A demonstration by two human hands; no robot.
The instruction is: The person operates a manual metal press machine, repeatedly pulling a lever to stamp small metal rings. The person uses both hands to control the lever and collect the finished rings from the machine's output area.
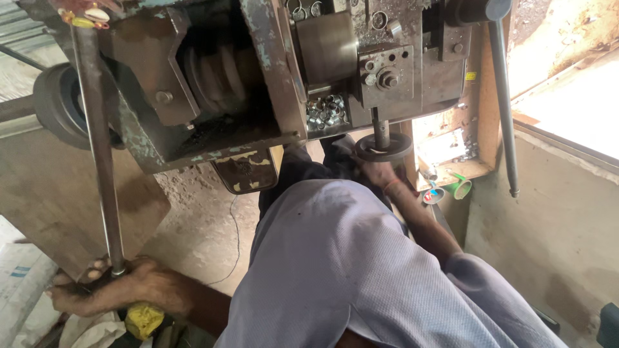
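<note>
Steel rod (97, 142) at left of frame gripped near its lower end by left hand (113, 290), right hand (377, 173) at centre closed around dark round wheel (383, 147) under machine (271, 71), small metal rings (325, 111) piled above

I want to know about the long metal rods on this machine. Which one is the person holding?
The left rod: the left hand grips its bottom end. The right rod hangs free, no hand touching it.

a dusty concrete floor (200, 238) is seen beneath the machine, with a thin dark cable (236, 240) lying across it. a wooden shelf (451, 173) at the right carries a green cup (461, 187) at its front edge.
</note>
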